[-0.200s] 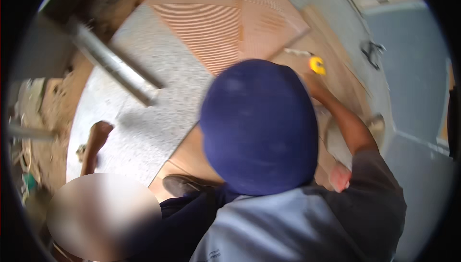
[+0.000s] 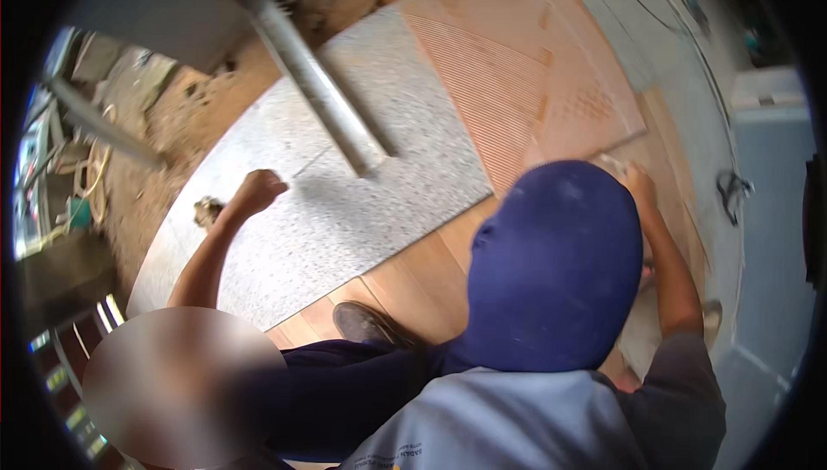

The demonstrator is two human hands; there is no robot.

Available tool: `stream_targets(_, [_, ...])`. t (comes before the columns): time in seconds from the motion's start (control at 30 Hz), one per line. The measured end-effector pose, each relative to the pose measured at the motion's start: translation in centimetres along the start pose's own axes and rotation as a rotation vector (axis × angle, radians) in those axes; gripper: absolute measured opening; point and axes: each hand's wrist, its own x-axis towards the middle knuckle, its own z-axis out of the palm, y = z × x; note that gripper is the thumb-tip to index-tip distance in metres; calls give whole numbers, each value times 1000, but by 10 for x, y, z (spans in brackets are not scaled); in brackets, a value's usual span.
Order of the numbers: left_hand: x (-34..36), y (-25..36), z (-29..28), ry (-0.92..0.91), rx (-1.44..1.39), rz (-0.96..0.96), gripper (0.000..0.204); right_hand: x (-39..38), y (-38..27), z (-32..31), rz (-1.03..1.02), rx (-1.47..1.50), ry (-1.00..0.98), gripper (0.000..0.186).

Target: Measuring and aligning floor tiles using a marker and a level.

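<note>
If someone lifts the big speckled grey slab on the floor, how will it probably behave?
The speckled slab looks flat and wide, so it is probably stiff and heavy, awkward for one person. It seems stone-like, so an edge may chip if dropped. The grey pipe rests on it and would likely roll off.

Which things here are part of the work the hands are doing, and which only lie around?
In the work: speckled grey slab, its edge at one co-worker's fist; reddish ribbed tile, its corner at another co-worker's hand.
Lying about: metal pipe; rope coil; dark cable.
</note>
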Motion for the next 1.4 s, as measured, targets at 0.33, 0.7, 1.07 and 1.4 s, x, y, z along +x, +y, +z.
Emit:
stream_targets(0.33, [-15, 39, -18, -72, 119, -185, 36, 33, -41, -6, 55, -315, -310, 25])
stream_targets(0.7, [-12, 36, -19, -65, 130, -207, 38, 29, -41, -18, -11, -223, -299, 27])
stream_targets(1.07, [-6, 30, -14, -34, 133, -194, 35, 0, -48, -34, -15, -39, -387, 27])
stream_targets(1.4, [-4, 33, -17, -44, 142, -201, 36, 2, -85, -62, 1, 181, -406, 28])
